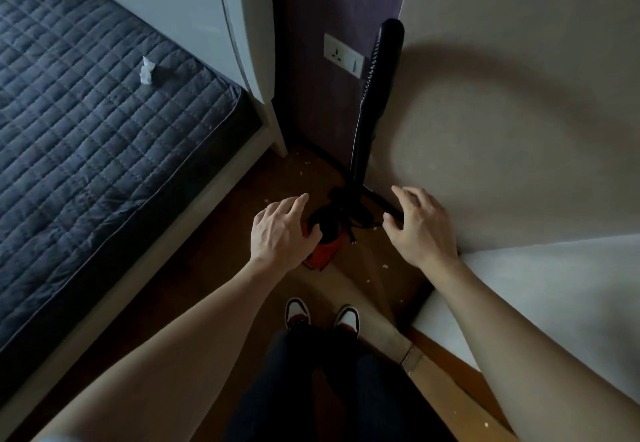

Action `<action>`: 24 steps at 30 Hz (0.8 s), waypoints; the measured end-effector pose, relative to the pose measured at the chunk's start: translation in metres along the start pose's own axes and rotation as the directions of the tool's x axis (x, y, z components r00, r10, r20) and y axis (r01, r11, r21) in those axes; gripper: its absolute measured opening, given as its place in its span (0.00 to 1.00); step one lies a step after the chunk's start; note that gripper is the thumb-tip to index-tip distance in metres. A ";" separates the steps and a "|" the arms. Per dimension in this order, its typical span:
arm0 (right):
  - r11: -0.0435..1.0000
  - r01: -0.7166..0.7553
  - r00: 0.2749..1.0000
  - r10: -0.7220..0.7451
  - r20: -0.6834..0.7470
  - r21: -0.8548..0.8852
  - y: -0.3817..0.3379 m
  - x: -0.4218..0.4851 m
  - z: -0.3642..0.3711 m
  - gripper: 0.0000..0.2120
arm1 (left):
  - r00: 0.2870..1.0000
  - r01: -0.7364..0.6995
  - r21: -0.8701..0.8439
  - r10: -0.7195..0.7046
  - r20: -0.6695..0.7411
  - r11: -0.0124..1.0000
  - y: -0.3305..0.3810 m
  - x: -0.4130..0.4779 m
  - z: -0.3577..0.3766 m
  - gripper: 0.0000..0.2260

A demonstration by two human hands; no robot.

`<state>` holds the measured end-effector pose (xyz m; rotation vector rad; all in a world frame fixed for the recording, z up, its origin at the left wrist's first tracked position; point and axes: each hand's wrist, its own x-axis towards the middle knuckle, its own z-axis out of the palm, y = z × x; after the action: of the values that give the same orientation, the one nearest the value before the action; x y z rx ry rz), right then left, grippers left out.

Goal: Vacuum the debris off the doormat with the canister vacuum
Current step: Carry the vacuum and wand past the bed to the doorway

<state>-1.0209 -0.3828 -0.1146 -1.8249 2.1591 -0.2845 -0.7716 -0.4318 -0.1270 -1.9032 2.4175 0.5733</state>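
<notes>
Your left hand (280, 230) hovered right over the red canister vacuum (323, 251) at mid-frame, nearer than your right hand (420, 225). Both had fingers (298, 202) loosely spread, holding nothing. Its hose (379, 95) ran straight up-frame along the wall (502, 130).

Dim, muted light; soft hose shadow on wall (502, 102); wide-angle bending at edges (bed (86, 130) curves); mild softness.

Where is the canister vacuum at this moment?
Head view, centre: the canister vacuum sits on the floor in the corner, partly hidden behind the left hand, its black hose rising beside the wall socket.
</notes>
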 end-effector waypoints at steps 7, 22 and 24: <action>0.996 -0.040 0.999 0.041 -0.008 0.078 0.030 0.029 0.090 0.26 | 0.996 0.067 -0.085 -0.063 0.056 0.994 -0.009 0.027 0.102 0.30; 0.984 -0.066 0.966 0.105 -0.238 0.166 0.113 0.124 0.324 0.31 | 0.994 0.111 -0.256 -0.109 0.021 0.960 -0.092 0.149 0.380 0.26; 0.976 -0.055 0.953 0.114 -0.281 0.209 0.123 0.139 0.349 0.31 | 0.996 0.084 -0.294 -0.088 -0.001 0.952 -0.098 0.164 0.411 0.28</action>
<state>-1.0331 -0.4840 -0.4964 -1.6587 2.2945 -0.7651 -0.8096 -0.4854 -0.5758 -2.1115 2.3533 0.9650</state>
